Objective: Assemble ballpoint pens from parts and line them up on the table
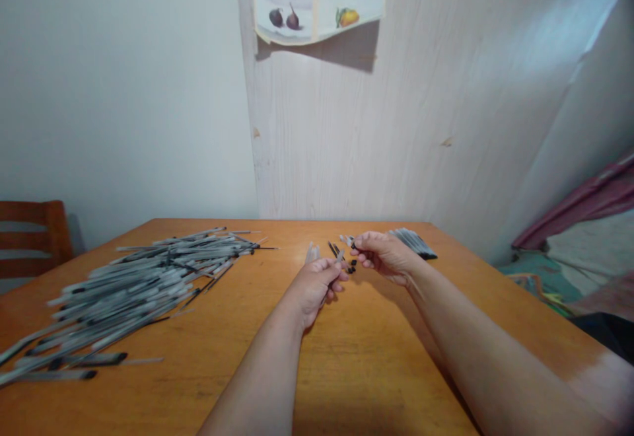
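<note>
Over the middle of the table, my left hand (319,287) is closed, thumb and fingers pinching a short translucent pen barrel (340,255). My right hand (384,256), just right of it, pinches a small black pen cap (353,244) between thumb and fingertips. The two hands are close but apart. Under and between them lie a few loose black caps (352,263) and thin dark refills (333,248). Several pale barrels (312,252) lie behind my left hand. Small whitish pieces beside my right fingertips are too blurred to name.
A large heap of translucent pens with black ends (148,277) spreads over the left of the wooden table (238,370). A neat row of pens (412,242) lies behind my right wrist. A chair (34,238) stands at left; cloths (579,231) lie at right.
</note>
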The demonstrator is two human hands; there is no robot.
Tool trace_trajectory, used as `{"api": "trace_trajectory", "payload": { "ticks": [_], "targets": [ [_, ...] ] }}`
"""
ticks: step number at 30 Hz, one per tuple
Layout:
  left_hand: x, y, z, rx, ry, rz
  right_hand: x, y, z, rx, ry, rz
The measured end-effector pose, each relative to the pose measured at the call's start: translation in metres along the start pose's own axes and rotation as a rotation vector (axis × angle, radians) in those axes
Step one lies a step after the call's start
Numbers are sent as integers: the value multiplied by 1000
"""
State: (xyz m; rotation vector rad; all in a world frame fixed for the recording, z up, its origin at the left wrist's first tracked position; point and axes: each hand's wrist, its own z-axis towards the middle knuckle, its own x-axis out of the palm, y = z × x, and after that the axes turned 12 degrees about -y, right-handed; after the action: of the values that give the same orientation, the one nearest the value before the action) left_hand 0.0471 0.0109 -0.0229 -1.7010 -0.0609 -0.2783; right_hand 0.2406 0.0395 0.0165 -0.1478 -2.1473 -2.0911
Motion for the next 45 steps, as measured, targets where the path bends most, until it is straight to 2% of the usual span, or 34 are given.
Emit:
{"api": "trace_trajectory", "payload": {
  "ticks": [13,45],
  "targets": [
    [4,-3,-6,23,18,53,7,3,-6,-71,10,-70],
    [4,-1,-5,16,23,91,7,2,-5,-89,58,-144]
  ]
}}
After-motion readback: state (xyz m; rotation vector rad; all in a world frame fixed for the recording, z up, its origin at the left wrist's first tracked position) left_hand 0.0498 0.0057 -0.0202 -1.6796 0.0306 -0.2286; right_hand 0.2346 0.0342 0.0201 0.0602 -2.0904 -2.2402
